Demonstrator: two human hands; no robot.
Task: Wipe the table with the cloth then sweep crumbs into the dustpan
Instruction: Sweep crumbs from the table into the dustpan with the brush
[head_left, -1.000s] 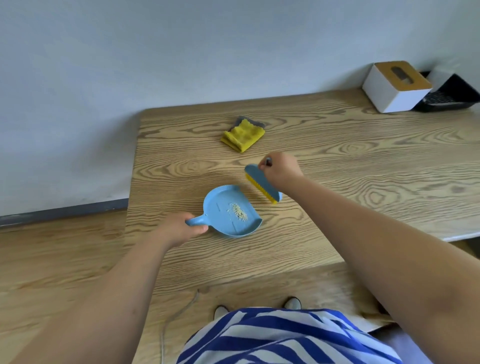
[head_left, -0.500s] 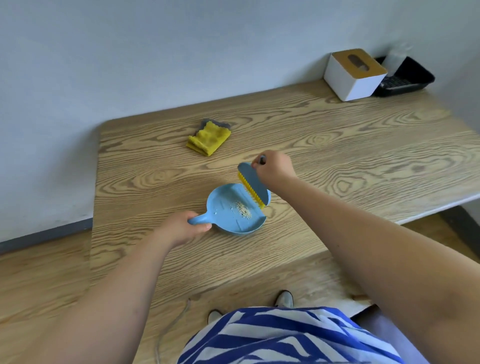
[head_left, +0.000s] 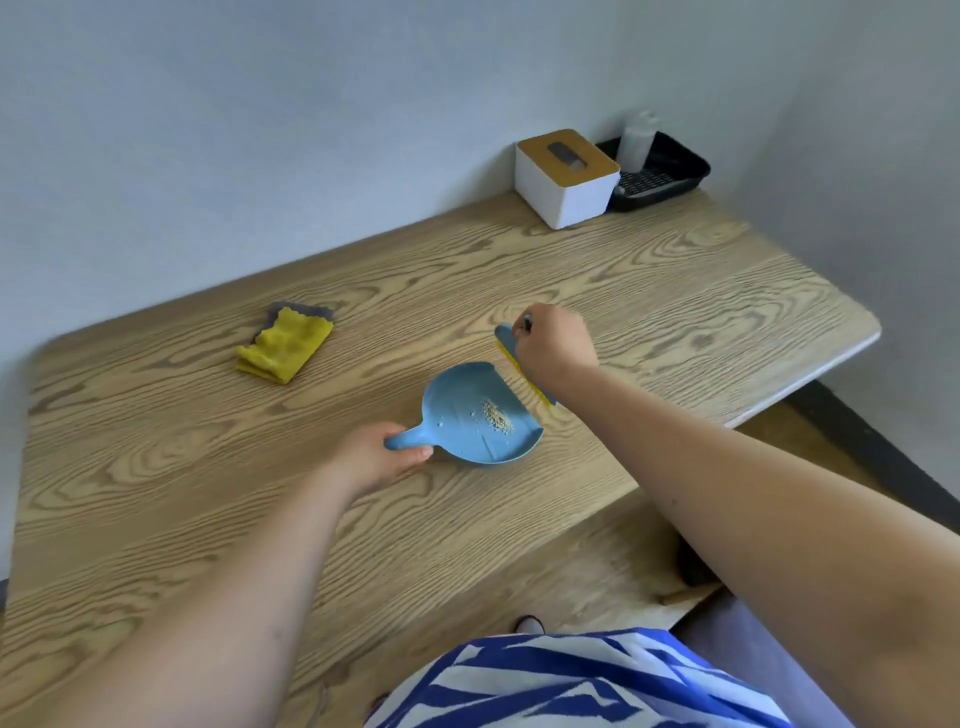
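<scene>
Sweeping stage: cloth (head_left: 284, 345) lies set aside near the table's (head_left: 727, 291) far-left corner. Mid-table, left hand (head_left: 375, 457) grips the dustpan (head_left: 480, 415) handle, steadying it; crumbs (head_left: 497, 415) lie inside. Right hand (head_left: 555, 344) grasps the brush (head_left: 506, 340) at its open lip.

On the tabletop (head_left: 649, 332) the dustpan (head_left: 472, 415) lies near the front edge with crumbs (head_left: 497, 415) in it, the brush (head_left: 519, 364) just right of it, the cloth (head_left: 284, 347) toward the back-left, and a tissue box (head_left: 566, 179) and tray (head_left: 660, 176) at the back-right corner.
</scene>
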